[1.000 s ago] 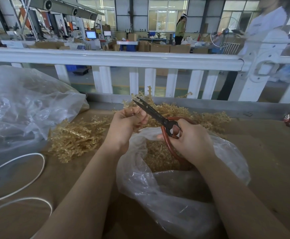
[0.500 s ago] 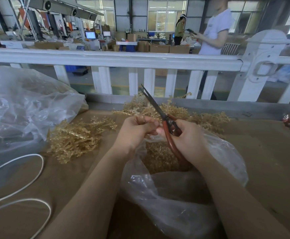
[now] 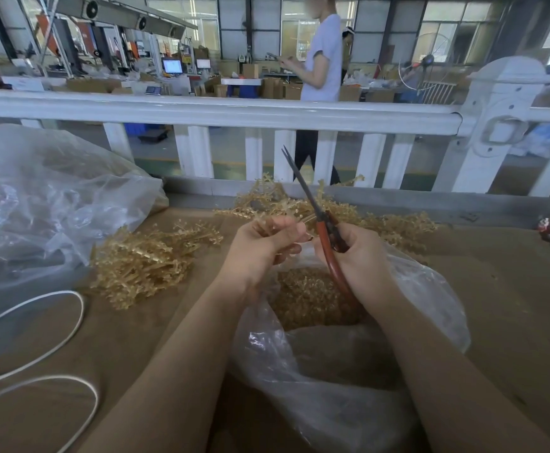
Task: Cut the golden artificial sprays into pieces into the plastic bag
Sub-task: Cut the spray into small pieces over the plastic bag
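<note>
My right hand (image 3: 362, 259) grips red-handled scissors (image 3: 324, 228), blades nearly closed and pointing up and away. My left hand (image 3: 267, 246) pinches a thin golden spray piece (image 3: 275, 223) beside the blades, over the mouth of a clear plastic bag (image 3: 332, 371). Cut golden pieces (image 3: 306, 295) lie inside the bag. A heap of uncut golden sprays (image 3: 142, 259) lies on the brown table to the left, and another heap (image 3: 394, 223) lies behind my hands.
A large crumpled clear bag (image 3: 38, 207) sits at the left. White cord loops (image 3: 54, 338) lie on the brown table (image 3: 512, 289). A white railing (image 3: 221, 112) runs along the far edge; a person (image 3: 319, 60) stands beyond it. A small red ornament (image 3: 548, 228) is at far right.
The scissors have swung from pointing left to pointing upward and their blades have closed. My left hand has moved right, close to my right hand. The person behind the railing walked left.
</note>
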### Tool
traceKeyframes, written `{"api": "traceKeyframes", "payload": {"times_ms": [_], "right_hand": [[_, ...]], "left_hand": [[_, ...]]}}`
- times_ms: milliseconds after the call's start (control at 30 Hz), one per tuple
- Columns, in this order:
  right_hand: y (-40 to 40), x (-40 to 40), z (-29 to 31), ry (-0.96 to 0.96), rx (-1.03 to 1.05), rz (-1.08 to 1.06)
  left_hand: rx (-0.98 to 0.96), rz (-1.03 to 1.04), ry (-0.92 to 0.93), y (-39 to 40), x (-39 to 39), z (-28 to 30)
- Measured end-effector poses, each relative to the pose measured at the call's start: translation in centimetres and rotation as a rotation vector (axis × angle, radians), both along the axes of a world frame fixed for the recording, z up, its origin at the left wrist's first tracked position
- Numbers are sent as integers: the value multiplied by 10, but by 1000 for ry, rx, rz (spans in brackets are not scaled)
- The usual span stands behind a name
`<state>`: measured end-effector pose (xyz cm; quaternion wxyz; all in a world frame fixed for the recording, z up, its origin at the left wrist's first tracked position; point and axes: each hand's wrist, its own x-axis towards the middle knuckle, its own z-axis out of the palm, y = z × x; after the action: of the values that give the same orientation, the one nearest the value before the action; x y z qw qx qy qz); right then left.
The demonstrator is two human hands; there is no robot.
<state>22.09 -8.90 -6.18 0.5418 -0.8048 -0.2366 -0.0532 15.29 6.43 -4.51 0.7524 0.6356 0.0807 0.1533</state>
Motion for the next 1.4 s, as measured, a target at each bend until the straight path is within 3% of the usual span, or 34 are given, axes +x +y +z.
{"api": "traceKeyframes", "payload": {"times_ms": [167, 333, 467, 667, 933, 1400], "right_hand": [[-2, 0, 0, -38, -77, -12], [-8, -1, 0, -230, -369, -105], [-9, -4, 1, -369, -421, -135], [-8, -3, 1, -419, -541, -195], [-7, -5, 7, -488, -612, -241], [-9, -9, 9, -490, -548, -219]], "left_hand": [[-26, 38, -71, 0, 0, 0], [47, 95, -117, 3, -1, 1], [-21, 112, -148, 4, -3, 3], [-61, 58, -171, 5, -6, 3], [-84, 74, -110, 5, -6, 4], [-158, 29, -118, 5, -5, 6]]}}
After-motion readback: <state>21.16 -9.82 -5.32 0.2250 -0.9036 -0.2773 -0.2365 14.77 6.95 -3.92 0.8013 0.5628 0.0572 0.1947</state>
